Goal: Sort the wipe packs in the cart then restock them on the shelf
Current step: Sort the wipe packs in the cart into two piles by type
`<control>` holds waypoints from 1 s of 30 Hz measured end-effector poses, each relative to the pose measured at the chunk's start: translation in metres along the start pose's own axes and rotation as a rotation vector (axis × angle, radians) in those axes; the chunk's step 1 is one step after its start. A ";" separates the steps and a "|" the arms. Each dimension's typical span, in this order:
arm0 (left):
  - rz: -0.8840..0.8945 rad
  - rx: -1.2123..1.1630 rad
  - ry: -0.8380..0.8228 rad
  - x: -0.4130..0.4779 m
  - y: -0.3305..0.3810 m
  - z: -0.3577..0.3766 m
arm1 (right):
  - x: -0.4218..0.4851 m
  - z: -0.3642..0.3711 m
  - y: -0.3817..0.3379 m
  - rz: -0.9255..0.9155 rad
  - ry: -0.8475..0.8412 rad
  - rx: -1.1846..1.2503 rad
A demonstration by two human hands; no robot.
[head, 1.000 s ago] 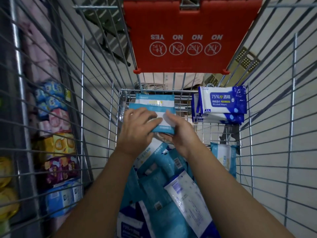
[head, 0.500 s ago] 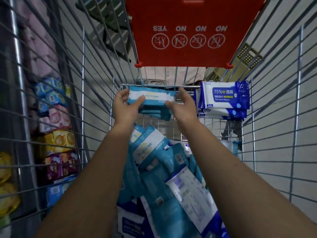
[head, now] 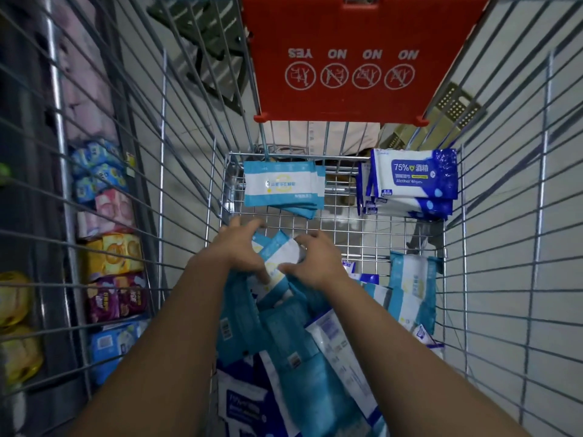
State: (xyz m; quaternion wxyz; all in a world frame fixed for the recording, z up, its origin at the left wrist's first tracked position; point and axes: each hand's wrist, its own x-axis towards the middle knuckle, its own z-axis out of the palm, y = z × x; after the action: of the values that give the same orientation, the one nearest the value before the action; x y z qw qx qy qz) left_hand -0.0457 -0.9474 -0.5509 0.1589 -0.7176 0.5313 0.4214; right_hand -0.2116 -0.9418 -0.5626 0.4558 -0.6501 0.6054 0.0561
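Note:
Inside the wire cart, a stack of light-blue wipe packs lies at the far left end. A stack of dark-blue alcohol wipe packs lies at the far right end. A loose heap of mixed packs fills the near part. My left hand and my right hand both reach down onto a light-blue pack on top of the heap, with fingers curled at its two sides. Whether they grip it is unclear.
The red child-seat flap hangs at the cart's far end. Through the left cart wall I see shelves with colourful packs. One light-blue pack stands against the right wall. Bare wire floor lies between the stacks and the heap.
The light-blue pack I held in both hands now lies on the far-left stack. Both hands have let go and pulled back down onto the heap.

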 end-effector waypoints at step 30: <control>0.065 -0.155 0.527 0.031 0.037 -0.038 | -0.013 -0.027 0.027 0.077 -0.123 -0.121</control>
State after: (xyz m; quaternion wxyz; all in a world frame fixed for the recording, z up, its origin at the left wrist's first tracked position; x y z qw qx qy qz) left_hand -0.0601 -1.0069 -0.5441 -0.0538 -0.7951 0.5431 0.2644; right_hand -0.2507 -0.9459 -0.5536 0.4496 -0.6479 0.5964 0.1500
